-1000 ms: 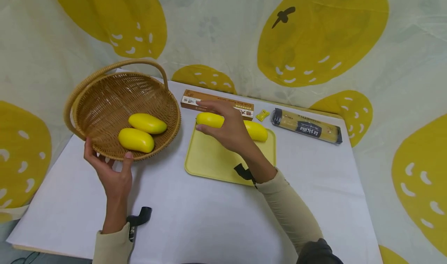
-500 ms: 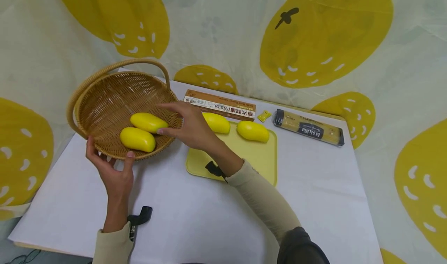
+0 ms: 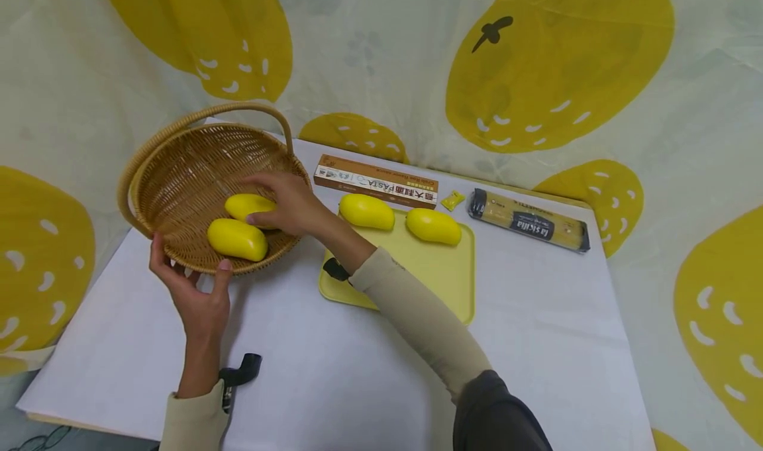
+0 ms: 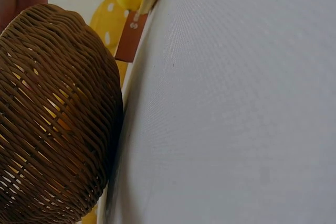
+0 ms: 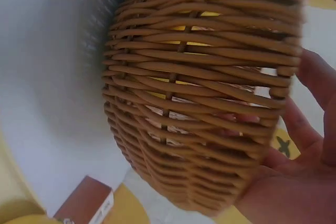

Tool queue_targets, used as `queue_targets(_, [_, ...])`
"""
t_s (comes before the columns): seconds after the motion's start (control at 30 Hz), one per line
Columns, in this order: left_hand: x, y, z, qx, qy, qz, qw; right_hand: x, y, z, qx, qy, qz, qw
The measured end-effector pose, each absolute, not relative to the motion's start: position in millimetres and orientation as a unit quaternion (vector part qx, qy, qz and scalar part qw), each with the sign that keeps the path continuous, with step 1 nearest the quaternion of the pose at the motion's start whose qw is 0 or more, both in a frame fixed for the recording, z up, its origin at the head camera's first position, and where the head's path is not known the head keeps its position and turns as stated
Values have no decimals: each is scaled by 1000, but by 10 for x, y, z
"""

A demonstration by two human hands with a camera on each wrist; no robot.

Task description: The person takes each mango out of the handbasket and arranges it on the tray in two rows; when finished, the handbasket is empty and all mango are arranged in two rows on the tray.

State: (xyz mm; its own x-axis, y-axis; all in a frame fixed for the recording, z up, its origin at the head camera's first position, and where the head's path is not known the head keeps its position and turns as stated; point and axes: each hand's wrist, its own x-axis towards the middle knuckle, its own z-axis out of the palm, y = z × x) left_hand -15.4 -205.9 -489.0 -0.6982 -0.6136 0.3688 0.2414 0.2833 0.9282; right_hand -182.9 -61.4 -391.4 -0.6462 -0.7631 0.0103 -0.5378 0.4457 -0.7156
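My left hand [image 3: 199, 305] grips the near rim of a brown wicker basket [image 3: 179, 166], thumb over the edge and fingers outside and underneath. The basket is tilted with its opening toward me. Inside lie two yellow mangoes, a near mango [image 3: 237, 240] and a far mango [image 3: 238, 204]. My right hand [image 3: 292, 202] reaches into the basket over the far mango's right end. Its thumb overlaps that mango, while the index finger extends above it with a visible gap. In the right wrist view, the basket weave [image 5: 184, 87] partly hides the spread fingers.
A yellow tray [image 3: 429, 279] right of the basket bears two more mangoes, a left one [image 3: 366, 211] and a right one [image 3: 433, 226]. Behind are a pasta box [image 3: 375, 181], a small yellow wrapped packet [image 3: 453, 200] and a spaghetti pack [image 3: 529, 219]. A patterned curtain [image 3: 381, 53] hangs behind.
My right hand has moved left from above the tray into the basket, to the far mango. My left hand keeps its grip on the basket. The mangoes show no clear movement.
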Motion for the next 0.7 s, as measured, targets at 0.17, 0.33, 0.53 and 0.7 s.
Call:
queue_targets(0.17, [-175,-2085,-4961,135,-713,-582,367,-1948,-784,-3962,-395,841,-319,185])
queue_targets(0.33, [-181,-2063,-4932,136,-711,-583,370,-2042,-920,-3992,-370,856,-287,217])
queue_targets(0.53, [-160,-2064,-4920,136,-717,-578,366,-2140,-1026,-4020,-331,862,-273,269])
queue_targets(0.7, [-168,-2071,-4947,138,-712,-583,367,-2197,-1064,-4073,-320,859,-270,294])
